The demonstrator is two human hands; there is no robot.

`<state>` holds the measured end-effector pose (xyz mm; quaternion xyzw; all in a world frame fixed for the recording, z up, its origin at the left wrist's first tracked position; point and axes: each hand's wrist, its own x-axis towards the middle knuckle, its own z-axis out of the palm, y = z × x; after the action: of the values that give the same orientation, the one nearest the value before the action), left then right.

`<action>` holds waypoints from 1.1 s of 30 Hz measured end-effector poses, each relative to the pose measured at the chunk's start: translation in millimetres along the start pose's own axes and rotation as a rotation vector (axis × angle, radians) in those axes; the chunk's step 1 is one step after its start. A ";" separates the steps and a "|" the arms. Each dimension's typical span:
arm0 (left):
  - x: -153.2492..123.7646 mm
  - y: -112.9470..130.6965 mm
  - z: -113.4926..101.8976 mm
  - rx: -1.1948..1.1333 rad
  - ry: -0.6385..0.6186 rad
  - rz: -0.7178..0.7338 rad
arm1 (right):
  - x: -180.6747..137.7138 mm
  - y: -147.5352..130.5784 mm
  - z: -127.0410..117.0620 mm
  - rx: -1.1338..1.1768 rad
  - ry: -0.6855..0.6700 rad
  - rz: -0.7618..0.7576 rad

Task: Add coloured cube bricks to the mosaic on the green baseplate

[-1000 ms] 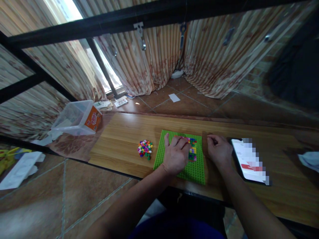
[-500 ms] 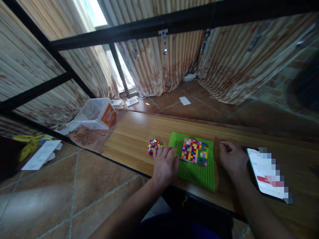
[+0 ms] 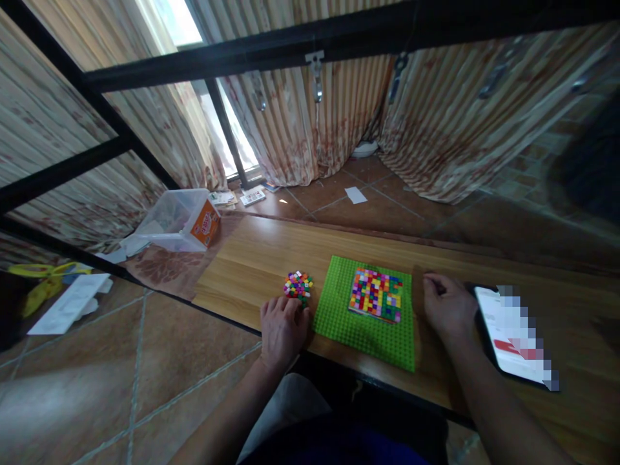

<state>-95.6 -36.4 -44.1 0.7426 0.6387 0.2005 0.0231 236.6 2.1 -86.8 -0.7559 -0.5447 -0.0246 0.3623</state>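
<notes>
Loose coloured bricks heaped on the wooden table, well right of a clear plastic tub, contents unclear. Lie just beyond and slightly right of the left hand, fingers close together, flat, empty. Further right: green baseplate bearing a brick mosaic, then right hand loosely curled beside a phone.

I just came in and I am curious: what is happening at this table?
A person sits at a wooden table. The left hand lies flat at the near edge, beside a small pile of coloured bricks. The right hand rests loosely curled between a green baseplate and a phone. A square mosaic of bricks sits on the baseplate; neither hand touches it.
</notes>
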 end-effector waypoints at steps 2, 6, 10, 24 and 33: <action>1.1 -0.2 0.0 -0.009 -0.003 0.011 | -0.3 -0.8 0.1 -0.003 -0.004 0.002; 4.9 2.5 -0.1 -0.067 0.005 0.024 | -0.7 -0.4 1.6 0.010 0.009 -0.009; 13.8 17.2 1.9 -0.262 0.018 0.055 | -0.5 0.7 2.6 0.011 -0.007 -0.006; 52.0 86.2 -1.3 -0.718 -0.023 0.178 | -0.2 -1.8 4.2 0.051 0.016 0.003; 57.6 97.1 1.7 -0.529 -0.004 0.282 | 0.7 -6.0 3.7 0.069 0.027 -0.006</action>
<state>2.1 1.3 -2.1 0.7924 0.4549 0.3599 0.1890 230.5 5.6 -86.0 -0.7408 -0.5426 -0.0172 0.3955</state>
